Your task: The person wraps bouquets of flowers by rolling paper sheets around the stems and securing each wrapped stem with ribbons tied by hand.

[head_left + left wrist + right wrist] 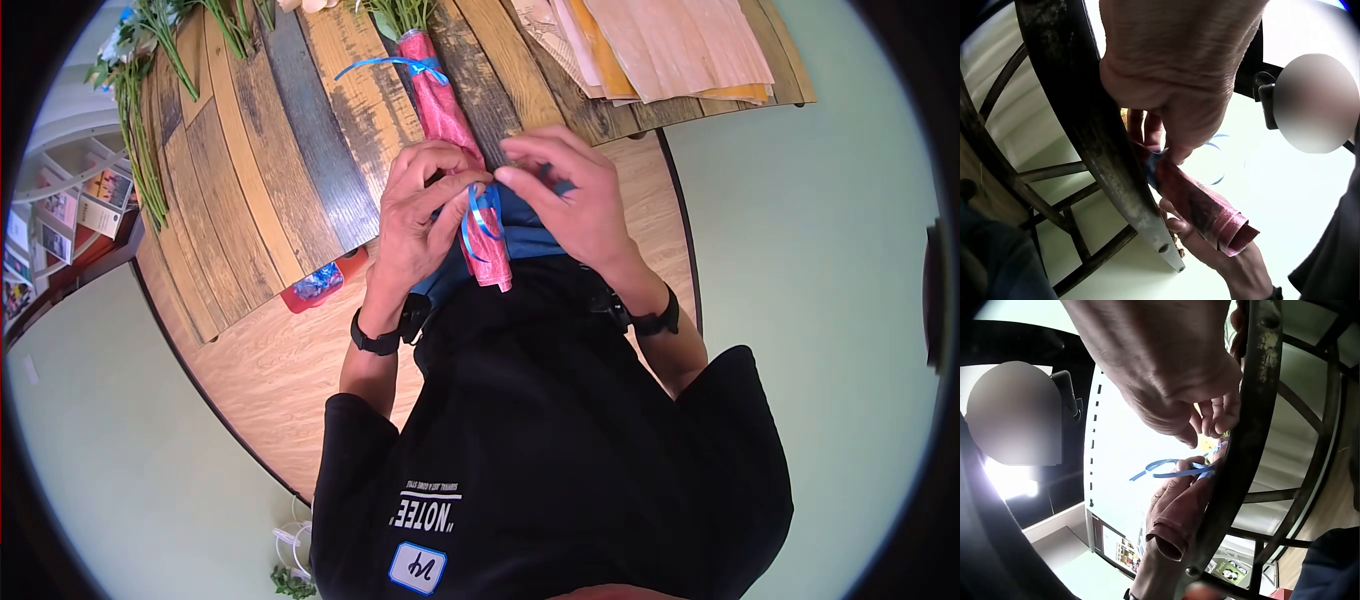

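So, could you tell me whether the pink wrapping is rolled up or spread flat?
Rolled up: the pink wrapping ends in a tube with overlapping edges, blue ribbon around it.

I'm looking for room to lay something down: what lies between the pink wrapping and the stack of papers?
Only bare wooden tabletop between the upper pink wrapping and papers, in the head view.

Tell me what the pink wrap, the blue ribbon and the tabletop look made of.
Pink wrap: matte, mottled paper or thin fabric; its rolled edge holds shape.
Blue ribbon: probably plastic; thin, glossy, springy loops.
Tabletop: worn wood, or wood-print laminate; grain shows across varied planks.
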The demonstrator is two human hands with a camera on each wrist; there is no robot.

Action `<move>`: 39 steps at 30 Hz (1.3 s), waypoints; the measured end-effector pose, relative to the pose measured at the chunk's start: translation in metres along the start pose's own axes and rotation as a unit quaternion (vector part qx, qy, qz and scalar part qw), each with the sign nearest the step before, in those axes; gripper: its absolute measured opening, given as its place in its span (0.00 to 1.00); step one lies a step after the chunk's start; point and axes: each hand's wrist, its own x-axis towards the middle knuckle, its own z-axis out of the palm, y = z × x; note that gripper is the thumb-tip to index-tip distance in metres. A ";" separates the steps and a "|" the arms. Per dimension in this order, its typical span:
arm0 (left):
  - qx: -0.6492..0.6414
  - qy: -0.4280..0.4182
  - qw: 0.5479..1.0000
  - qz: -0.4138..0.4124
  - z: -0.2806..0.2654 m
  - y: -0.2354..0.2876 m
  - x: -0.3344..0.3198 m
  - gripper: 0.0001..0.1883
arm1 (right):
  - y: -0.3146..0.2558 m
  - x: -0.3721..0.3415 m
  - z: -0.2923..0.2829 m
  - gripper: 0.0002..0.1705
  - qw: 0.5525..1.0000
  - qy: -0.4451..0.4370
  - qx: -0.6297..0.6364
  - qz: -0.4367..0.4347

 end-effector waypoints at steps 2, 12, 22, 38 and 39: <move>-0.006 0.005 1.000 -0.009 0.001 0.001 -0.002 0.09 | 0.000 0.006 -0.001 0.15 0.996 -0.062 0.042 0.045; -0.036 0.024 0.999 -0.016 0.002 0.000 -0.001 0.09 | -0.002 -0.011 0.021 0.16 0.991 -0.063 0.075 0.091; -0.084 0.021 0.994 -0.063 -0.005 -0.001 -0.001 0.11 | -0.003 -0.021 0.008 0.15 0.959 -0.013 0.185 0.215; 0.025 -0.038 0.999 0.029 -0.002 -0.003 -0.002 0.18 | -0.012 -0.033 -0.016 0.33 0.939 -0.082 0.304 0.137; 0.053 -0.043 0.997 0.048 -0.004 -0.002 -0.001 0.18 | -0.016 -0.030 -0.015 0.37 0.949 -0.078 0.270 0.141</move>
